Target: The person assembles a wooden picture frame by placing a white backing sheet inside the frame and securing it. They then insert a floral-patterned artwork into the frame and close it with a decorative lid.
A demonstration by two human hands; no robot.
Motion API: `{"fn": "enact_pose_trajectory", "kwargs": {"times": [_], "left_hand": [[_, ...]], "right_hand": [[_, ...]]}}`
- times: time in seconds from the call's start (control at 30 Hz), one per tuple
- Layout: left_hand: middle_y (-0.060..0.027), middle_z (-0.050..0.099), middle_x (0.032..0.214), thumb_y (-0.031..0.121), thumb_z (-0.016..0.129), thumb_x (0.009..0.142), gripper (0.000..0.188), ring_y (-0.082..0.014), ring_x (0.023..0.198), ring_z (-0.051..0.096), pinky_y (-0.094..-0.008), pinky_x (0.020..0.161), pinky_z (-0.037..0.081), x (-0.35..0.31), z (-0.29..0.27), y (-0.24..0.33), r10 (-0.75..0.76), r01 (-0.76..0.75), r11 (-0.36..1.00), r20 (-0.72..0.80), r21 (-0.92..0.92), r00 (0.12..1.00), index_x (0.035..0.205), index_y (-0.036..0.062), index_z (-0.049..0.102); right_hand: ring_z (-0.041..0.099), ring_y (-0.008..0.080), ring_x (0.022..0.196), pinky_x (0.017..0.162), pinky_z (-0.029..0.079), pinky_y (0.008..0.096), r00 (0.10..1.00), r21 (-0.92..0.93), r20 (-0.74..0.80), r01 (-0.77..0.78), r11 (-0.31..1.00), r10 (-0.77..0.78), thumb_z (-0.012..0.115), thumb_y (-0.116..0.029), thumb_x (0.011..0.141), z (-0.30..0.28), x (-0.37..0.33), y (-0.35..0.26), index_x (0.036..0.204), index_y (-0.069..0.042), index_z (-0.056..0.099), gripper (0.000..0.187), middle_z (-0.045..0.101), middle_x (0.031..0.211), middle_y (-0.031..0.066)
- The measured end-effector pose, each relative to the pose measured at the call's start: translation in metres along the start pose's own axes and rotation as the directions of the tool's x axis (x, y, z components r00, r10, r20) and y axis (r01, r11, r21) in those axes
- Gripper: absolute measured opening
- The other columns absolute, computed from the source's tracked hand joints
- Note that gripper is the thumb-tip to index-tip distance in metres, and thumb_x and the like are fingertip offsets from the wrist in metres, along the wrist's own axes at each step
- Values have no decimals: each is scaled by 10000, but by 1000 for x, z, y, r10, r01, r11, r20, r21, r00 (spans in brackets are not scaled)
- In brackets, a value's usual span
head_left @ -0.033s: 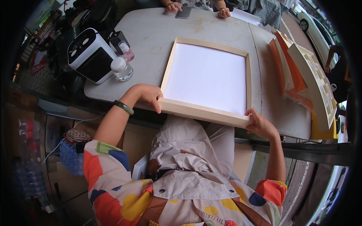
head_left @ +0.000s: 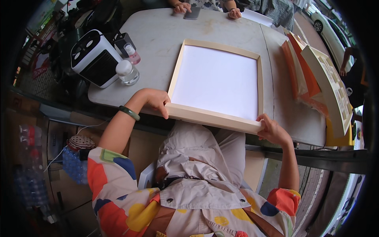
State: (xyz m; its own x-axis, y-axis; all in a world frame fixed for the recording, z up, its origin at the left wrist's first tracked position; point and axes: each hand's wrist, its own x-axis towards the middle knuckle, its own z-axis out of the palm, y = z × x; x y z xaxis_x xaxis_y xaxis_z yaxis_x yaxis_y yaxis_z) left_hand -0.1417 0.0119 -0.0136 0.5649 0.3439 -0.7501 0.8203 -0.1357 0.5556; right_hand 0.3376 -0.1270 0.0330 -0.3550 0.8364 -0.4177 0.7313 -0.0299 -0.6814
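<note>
Basically, near wall of the shallow square box (head_left: 213, 116) juts past the desk (head_left: 154, 35) edge, over the lap; desk surface shows beyond its far wall and along both sides. Left: air cooler (head_left: 100, 63), pink bottle (head_left: 134, 56), clear white-capped bottle (head_left: 129, 74). Right: orange bags (head_left: 293, 73), compartment tray (head_left: 329, 87) leaning. Far edge: another person's hand by a phone (head_left: 192, 13). Box cream-walled, white inside, open-topped. Left hand (head_left: 158, 102) and right hand (head_left: 273, 130) pinch its near corners.
</note>
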Motion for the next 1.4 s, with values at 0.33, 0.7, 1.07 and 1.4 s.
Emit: {"fn": "enact_pose_trajectory", "kwargs": {"times": [0.33,0.7,1.07,1.4], "left_hand": [[11,688,754,271,899,713,348,-103,690,574,-284,638,457,-12,3,11,34,-35,999,-58,-4,998,907,26,747],[6,701,790,218,897,722,348,-88,723,583,-267,664,469,-11,5,9,44,-47,996,-43,-71,998,956,9,747],[3,701,820,202,896,723,364,-92,761,592,-264,706,477,-9,4,4,36,-37,998,-27,-50,999,983,13,725],[-99,466,1080,207,908,644,495,-295,1077,485,-363,910,456,-34,33,37,91,53,955,-458,291,884,1069,102,677]], "right_hand": [[708,179,722,626,543,323,995,47,11,-97,994,97,636,-44,942,-1,-3,-10,1191,-75,455,309,647,832,113],[697,154,697,659,561,293,990,50,17,-141,989,141,550,-181,1025,0,-1,-10,1065,-9,633,195,662,810,91],[613,147,565,572,502,303,988,20,93,-124,992,122,553,-188,1002,-5,18,0,1020,-7,615,192,628,749,89],[574,112,543,546,470,292,937,-65,231,-253,965,262,558,-200,986,-17,29,-13,1033,-37,625,183,630,752,49]]}}
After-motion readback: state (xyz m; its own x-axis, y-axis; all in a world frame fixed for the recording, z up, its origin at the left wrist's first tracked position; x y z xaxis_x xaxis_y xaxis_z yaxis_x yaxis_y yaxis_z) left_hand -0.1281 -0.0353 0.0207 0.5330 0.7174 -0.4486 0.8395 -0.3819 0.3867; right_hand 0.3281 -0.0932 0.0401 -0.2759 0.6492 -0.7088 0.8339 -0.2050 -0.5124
